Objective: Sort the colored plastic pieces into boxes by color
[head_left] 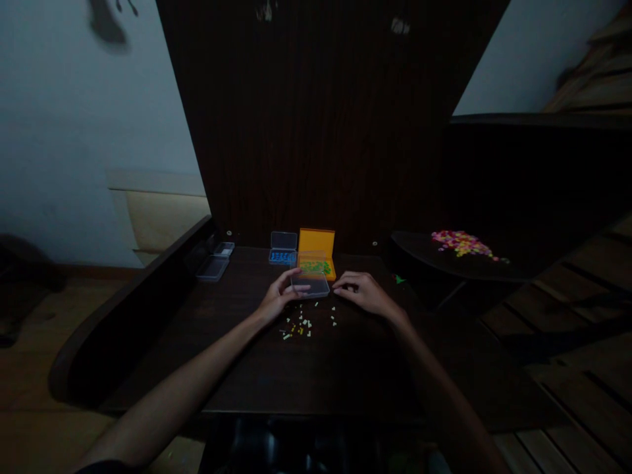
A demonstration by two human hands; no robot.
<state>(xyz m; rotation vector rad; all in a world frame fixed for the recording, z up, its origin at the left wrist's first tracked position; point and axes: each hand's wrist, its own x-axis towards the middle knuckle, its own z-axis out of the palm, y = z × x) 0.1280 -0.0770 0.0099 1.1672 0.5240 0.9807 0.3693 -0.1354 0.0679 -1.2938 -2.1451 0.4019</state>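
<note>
My left hand (279, 296) grips the left side of a clear plastic box (311, 286), its lid tilted up at the back. Close to the box's right edge is my right hand (359, 291), fingers curled with the tips together; whether a small piece is between them I cannot make out. Small pale pieces (306, 323) and a few yellow pieces (300, 330) lie scattered on the dark table just below the box. Directly behind it stands an open orange case (316, 245) with green pieces (320, 266), partly seen through the clear plastic.
An open clear box of blue pieces (282, 257) stands left of the orange case. Another clear box (213, 268) lies farther left by the raised side board (133, 309). Colourful beads (461, 243) are heaped on a dark ledge at right, a green piece (399, 280) below it.
</note>
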